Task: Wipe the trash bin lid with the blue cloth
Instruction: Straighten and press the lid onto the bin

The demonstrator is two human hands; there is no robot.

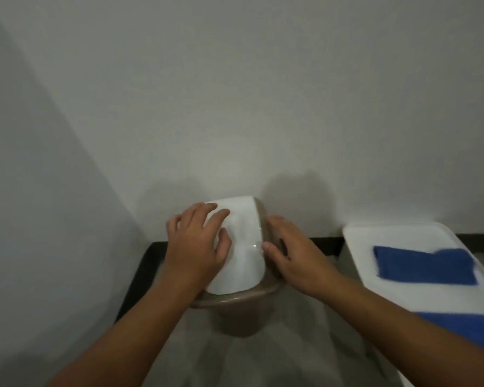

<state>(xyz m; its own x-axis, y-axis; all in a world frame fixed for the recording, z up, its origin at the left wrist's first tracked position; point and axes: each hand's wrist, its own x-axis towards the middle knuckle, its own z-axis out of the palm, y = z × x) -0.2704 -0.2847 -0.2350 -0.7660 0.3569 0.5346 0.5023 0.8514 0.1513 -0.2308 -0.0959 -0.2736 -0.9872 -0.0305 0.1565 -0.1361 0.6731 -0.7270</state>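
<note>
A taupe trash bin (243, 317) stands in a corner on the floor, topped by a domed lid with a white swing flap (245, 233). My left hand (196, 244) lies over the left side of the lid, fingers spread across the white flap. On the lid's brown right side, my right hand (294, 255) is wrapped with the thumb forward. The blue cloth (425, 263) lies flat on a white tray (389, 233) to the right, away from both hands.
A second piece of blue cloth (464, 328) shows at the tray's near end, partly behind my right forearm. Walls close in behind and to the left of the bin, with a dark baseboard (324, 243) along the floor.
</note>
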